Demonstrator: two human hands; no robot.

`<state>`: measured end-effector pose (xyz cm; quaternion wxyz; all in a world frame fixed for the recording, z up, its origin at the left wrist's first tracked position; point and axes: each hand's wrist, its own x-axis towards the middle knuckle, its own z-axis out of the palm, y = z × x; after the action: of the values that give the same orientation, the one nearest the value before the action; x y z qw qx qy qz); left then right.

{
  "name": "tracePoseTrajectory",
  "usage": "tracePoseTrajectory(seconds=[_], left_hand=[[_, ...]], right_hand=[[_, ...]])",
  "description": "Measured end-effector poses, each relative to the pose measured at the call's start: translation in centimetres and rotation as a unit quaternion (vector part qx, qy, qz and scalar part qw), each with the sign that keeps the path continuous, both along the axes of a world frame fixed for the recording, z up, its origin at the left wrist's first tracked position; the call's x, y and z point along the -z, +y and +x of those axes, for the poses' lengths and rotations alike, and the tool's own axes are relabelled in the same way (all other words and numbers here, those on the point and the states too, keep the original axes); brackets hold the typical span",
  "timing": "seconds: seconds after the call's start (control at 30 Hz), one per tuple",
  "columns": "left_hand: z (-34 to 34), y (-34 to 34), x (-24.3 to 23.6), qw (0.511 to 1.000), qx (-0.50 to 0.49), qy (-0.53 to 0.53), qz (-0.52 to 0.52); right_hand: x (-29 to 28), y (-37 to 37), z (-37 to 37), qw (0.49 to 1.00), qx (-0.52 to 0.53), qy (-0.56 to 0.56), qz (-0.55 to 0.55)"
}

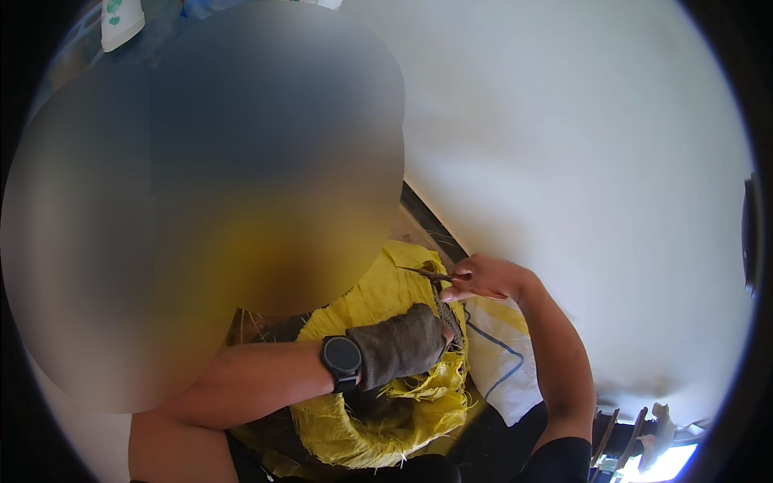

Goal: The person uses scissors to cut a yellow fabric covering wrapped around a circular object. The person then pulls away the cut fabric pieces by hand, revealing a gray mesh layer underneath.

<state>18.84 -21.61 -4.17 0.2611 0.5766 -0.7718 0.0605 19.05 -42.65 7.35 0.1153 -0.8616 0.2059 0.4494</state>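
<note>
My right hand (487, 278) is closed on a slim pair of dark metal scissors (431, 274), with the blades pointing left over a yellow woven plastic sack (362, 306). My left hand (403, 342) wears a grey-brown fingerless covering, and a black watch (341, 360) sits on its wrist. It lies across the sack opening, fingers curled at a dark braided edge (451, 310) just below the scissors. What exactly its fingers grip is hidden. The sack's frayed yellow rim (346, 439) is rolled outward around a dark inside.
A white sack with a blue line (503, 362) rests right of the yellow one, against a pale wall (596, 201). A large blurred patch covers the upper left. Dark wooden slats (628, 439) stand at the lower right beside a bright spot.
</note>
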Motion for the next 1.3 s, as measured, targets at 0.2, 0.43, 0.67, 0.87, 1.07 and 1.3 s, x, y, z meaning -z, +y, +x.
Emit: tracePoseTrajectory(seconds=[0.2,0.43,0.67,0.87,1.07,1.3], left_hand=[[0.0,-0.5,-1.5,0.994,-0.083,-0.069,0.015],[-1.6,-2.0,-1.7,0.992,-0.085,-0.089,0.039],[-2.2,-1.1,-0.6,0.987,-0.051,-0.15,-0.019],[-2.9,-1.9,1.2,0.981,-0.086,-0.144,-0.097],[-3.1,-2.4,1.3,0.983,-0.085,-0.116,-0.118],[-3.1,-2.5,1.1,0.983,-0.076,-0.113,-0.122]], right_hand=[[-0.9,-4.5,-6.9,0.985,0.129,-0.087,0.071],[-0.6,-2.8,-7.4,0.992,0.103,0.005,0.075],[0.6,0.0,-4.2,0.998,0.001,-0.002,0.067],[2.1,-0.8,-3.2,0.994,-0.03,-0.024,0.103],[2.5,1.7,-0.3,0.992,-0.054,-0.044,0.107],[1.4,3.0,0.7,0.996,-0.064,-0.037,0.052]])
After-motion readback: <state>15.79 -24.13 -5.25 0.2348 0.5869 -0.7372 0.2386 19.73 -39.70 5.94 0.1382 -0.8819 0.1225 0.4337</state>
